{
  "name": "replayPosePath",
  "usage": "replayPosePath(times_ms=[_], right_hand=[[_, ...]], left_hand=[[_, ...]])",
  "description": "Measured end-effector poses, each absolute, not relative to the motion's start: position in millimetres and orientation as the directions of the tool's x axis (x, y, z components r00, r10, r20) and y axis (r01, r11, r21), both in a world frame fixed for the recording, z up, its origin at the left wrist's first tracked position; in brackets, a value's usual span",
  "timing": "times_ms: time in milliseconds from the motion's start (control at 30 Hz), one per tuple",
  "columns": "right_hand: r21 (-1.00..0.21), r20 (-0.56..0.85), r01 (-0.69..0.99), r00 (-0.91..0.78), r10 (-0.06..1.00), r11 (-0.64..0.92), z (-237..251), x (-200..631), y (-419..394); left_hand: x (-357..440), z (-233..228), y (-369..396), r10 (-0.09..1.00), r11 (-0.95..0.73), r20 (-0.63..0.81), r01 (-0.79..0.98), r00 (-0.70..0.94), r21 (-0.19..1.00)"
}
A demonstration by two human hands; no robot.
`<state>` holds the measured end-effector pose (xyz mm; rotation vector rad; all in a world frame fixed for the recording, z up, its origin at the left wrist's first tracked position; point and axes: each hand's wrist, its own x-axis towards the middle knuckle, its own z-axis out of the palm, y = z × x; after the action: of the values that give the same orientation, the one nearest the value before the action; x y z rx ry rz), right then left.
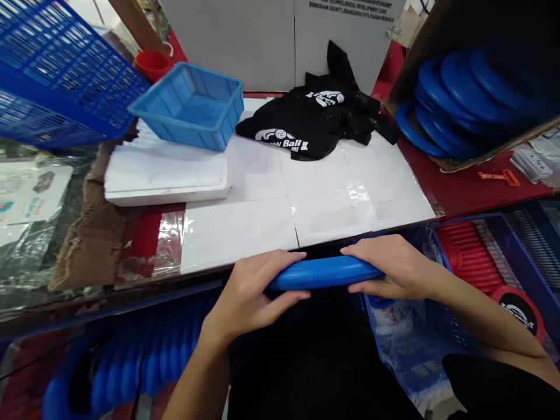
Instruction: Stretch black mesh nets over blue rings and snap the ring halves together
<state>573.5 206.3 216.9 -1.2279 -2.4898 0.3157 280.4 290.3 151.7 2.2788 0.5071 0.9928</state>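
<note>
A blue plastic ring (326, 272) is held edge-on just in front of the table's near edge. My left hand (258, 289) grips its left end, thumb on the near side and fingers over the top. On its right end, my right hand (389, 268) is closed in the same way. Most of the ring's face is turned out of sight. Beyond it, black mesh fabric pieces (306, 116) with white printed lettering lie in a loose heap on the white tabletop (245, 227).
A light blue bin (188, 111) rests on a white foam block (170, 175). Blue rings (464, 105) fill a carton at right; more blue rings (131, 361) stand in a row below left. Red rings (468, 251) sit in a crate at right. An orange razor-shaped tool (501, 177) lies nearby.
</note>
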Motion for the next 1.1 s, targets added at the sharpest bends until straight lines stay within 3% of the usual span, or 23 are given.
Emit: replayPosePath(times_ms=[100, 167, 300, 400, 467, 667, 867, 1100], right_hand=[[-0.3, 0.151, 0.783, -0.525, 0.838, 0.545, 225, 569, 205], [-0.31, 0.091, 0.837, -0.447, 0.89, 0.452, 234, 567, 211], [-0.467, 0.004, 0.846, -0.291, 0.957, 0.259, 249, 578, 251], [-0.618, -0.1, 0.771, -0.275, 0.956, 0.157, 246, 599, 296], [-0.647, -0.148, 0.756, -0.259, 0.955, 0.104, 236, 611, 326], [-0.602, -0.232, 0.798, -0.15, 0.961, -0.021, 192, 605, 383], [-0.455, -0.256, 0.884, -0.008, 0.967, -0.112, 169, 580, 399], [-0.352, -0.168, 0.933, 0.016, 0.986, -0.075, 160, 576, 389]], left_hand=[[288, 157, 290, 0.536, -0.784, 0.563, 0.123, 0.629, 0.609], [293, 162, 294, 0.604, -0.738, 0.517, 0.181, 0.607, 0.65], [308, 183, 328, 0.75, -0.536, 0.273, 0.312, 0.603, 0.785], [330, 194, 372, 0.734, -0.376, 0.066, 0.324, 0.676, 0.868], [345, 196, 402, 0.701, -0.278, -0.038, 0.322, 0.712, 0.905], [381, 179, 451, 0.731, -0.225, -0.262, 0.585, 0.63, 0.779], [393, 155, 448, 0.832, -0.309, -0.245, 0.783, 0.497, 0.541], [390, 132, 449, 0.855, -0.367, -0.092, 0.721, 0.511, 0.588]])
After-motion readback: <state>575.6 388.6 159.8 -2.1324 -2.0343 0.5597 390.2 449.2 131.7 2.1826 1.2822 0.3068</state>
